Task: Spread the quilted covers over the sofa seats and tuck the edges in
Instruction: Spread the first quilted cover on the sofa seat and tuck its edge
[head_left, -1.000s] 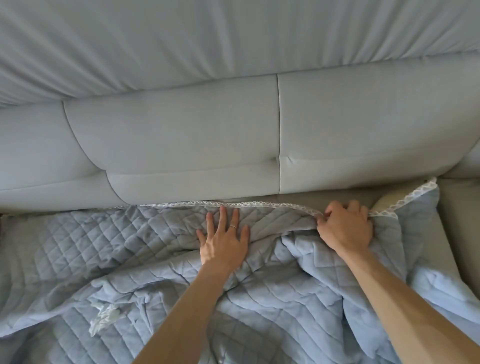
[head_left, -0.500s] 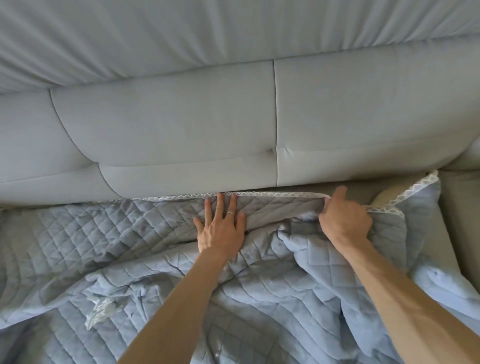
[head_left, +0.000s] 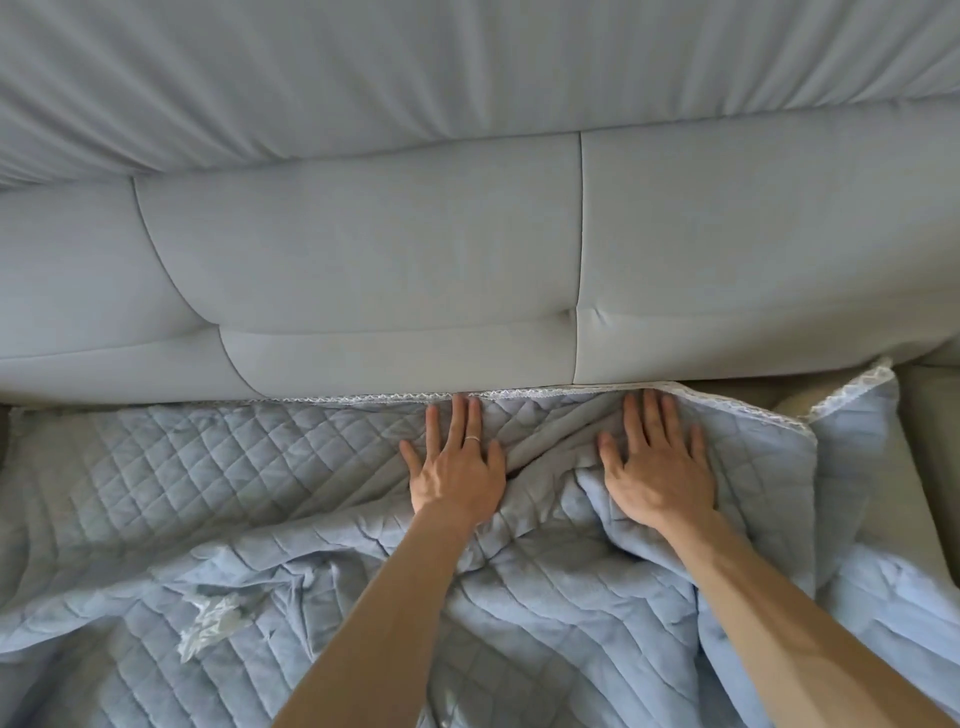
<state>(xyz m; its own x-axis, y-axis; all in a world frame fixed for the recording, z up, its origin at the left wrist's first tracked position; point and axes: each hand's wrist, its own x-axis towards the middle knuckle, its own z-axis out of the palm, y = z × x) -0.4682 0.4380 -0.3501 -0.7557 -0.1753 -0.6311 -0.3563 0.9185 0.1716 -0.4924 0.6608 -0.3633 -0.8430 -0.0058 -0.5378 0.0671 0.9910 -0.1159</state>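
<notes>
Just past the fingertips (head_left: 460, 413), the lace edge (head_left: 363, 399) of the blue quilted cover (head_left: 208, 467) met the sofa back (head_left: 363, 270). The left hand (head_left: 457, 478) and right hand (head_left: 657, 473) lay flat on it, fingers straight, slightly apart.

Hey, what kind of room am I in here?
Probably a home living room: a grey upholstered sofa backrest spans the view, and a blue quilted cover with lace trim lies rumpled over its seat.

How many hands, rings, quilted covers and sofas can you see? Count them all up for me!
Hands: 2, the left hand and the right hand, both flat on the cover
Ring: 1
Quilted cover: 1, as far as shows
Sofa: 1
Total: 5
</notes>
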